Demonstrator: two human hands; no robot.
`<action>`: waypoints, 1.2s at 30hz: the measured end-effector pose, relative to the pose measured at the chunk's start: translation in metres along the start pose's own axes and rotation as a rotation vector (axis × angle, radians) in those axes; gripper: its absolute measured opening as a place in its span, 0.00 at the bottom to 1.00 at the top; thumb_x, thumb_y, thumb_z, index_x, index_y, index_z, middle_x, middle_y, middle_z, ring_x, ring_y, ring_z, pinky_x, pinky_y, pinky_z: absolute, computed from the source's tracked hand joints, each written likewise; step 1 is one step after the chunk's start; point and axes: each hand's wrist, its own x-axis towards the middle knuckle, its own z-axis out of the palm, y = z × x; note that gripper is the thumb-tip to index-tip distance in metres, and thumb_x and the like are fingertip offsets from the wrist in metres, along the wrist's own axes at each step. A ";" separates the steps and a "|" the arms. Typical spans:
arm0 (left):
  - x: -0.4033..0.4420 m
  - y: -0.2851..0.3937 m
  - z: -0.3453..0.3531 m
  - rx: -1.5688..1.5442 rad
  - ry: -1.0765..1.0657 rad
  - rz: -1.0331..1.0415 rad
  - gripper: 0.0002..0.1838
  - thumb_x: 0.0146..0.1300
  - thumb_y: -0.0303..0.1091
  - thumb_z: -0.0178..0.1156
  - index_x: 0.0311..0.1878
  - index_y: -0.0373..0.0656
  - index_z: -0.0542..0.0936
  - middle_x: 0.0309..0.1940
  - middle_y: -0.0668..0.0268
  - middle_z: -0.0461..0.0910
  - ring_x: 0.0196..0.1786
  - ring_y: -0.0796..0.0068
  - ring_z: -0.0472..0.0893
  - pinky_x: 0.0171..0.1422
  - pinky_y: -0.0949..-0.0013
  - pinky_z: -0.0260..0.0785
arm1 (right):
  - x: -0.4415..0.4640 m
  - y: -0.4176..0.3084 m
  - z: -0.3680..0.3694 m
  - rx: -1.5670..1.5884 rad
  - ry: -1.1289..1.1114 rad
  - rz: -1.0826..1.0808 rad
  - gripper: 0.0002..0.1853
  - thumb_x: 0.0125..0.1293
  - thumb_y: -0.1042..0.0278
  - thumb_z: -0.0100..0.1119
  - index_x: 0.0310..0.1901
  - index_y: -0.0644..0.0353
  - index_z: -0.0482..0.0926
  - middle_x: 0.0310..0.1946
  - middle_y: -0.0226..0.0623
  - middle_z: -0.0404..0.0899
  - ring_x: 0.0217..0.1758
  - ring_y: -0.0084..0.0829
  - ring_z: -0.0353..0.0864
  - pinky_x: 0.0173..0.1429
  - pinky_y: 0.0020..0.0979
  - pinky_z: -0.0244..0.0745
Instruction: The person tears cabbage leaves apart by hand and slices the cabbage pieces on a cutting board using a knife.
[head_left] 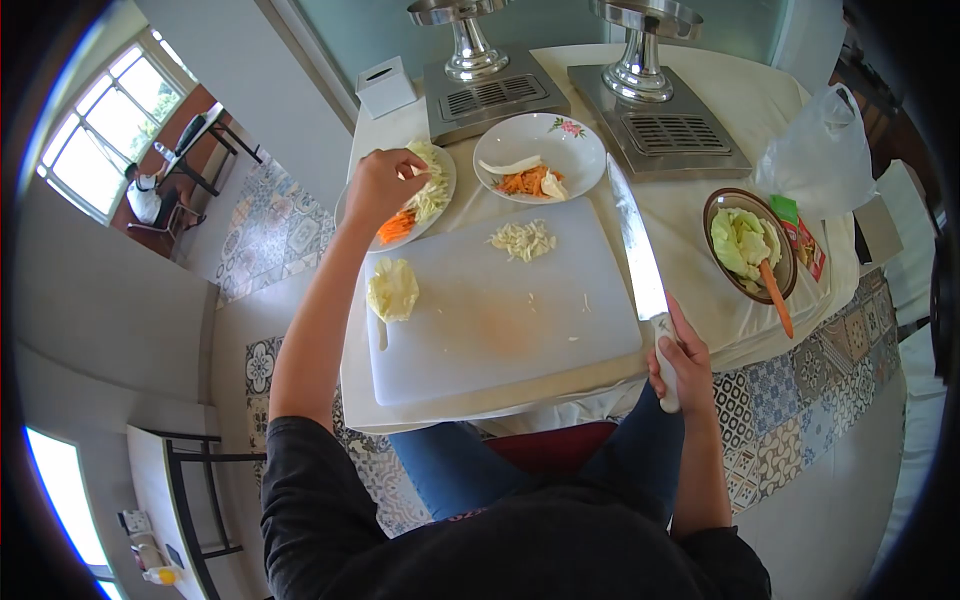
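My right hand (682, 358) is wrapped round the white handle of a large kitchen knife (637, 245), its blade pointing away past the board's right edge. My left hand (385, 185) is over a plate (448, 196) of shredded cabbage (434, 190) and carrot strips (397, 226). Its fingers are pinched together at the cabbage; what they hold, if anything, is too small to make out. On the white cutting board (480, 350) lie a pale cabbage piece (392, 290) at the left and a small heap of chopped pale shreds (523, 240) near the far edge.
A flowered plate (540, 128) holds carrot shreds and pale pieces. To the right are a brown bowl (712, 242) with cabbage and a carrot, a packet (806, 248) and a plastic bag (820, 155). Metal stands (640, 70) and a tissue box (386, 90) are behind. Another person sits far left.
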 end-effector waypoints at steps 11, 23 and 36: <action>-0.024 -0.008 0.053 0.085 -0.399 0.028 0.06 0.54 0.38 0.69 0.34 0.50 0.89 0.30 0.63 0.86 0.39 0.61 0.84 0.55 0.59 0.72 | -0.001 0.001 -0.002 -0.024 -0.026 -0.039 0.32 0.73 0.71 0.50 0.77 0.53 0.55 0.22 0.32 0.73 0.17 0.20 0.68 0.20 0.22 0.65; 0.032 -0.040 0.025 0.091 0.054 -0.090 0.05 0.54 0.38 0.67 0.30 0.51 0.88 0.30 0.65 0.86 0.37 0.61 0.84 0.60 0.57 0.69 | 0.001 -0.001 -0.003 -0.004 -0.052 -0.007 0.32 0.73 0.70 0.51 0.77 0.52 0.56 0.22 0.31 0.72 0.18 0.20 0.68 0.20 0.22 0.65; -0.097 0.117 0.052 -0.310 -0.401 0.684 0.16 0.62 0.33 0.66 0.53 0.43 0.83 0.53 0.60 0.81 0.56 0.59 0.80 0.62 0.59 0.72 | 0.000 -0.005 -0.002 -0.001 -0.074 0.013 0.31 0.74 0.71 0.49 0.77 0.50 0.58 0.21 0.31 0.70 0.17 0.19 0.66 0.20 0.22 0.63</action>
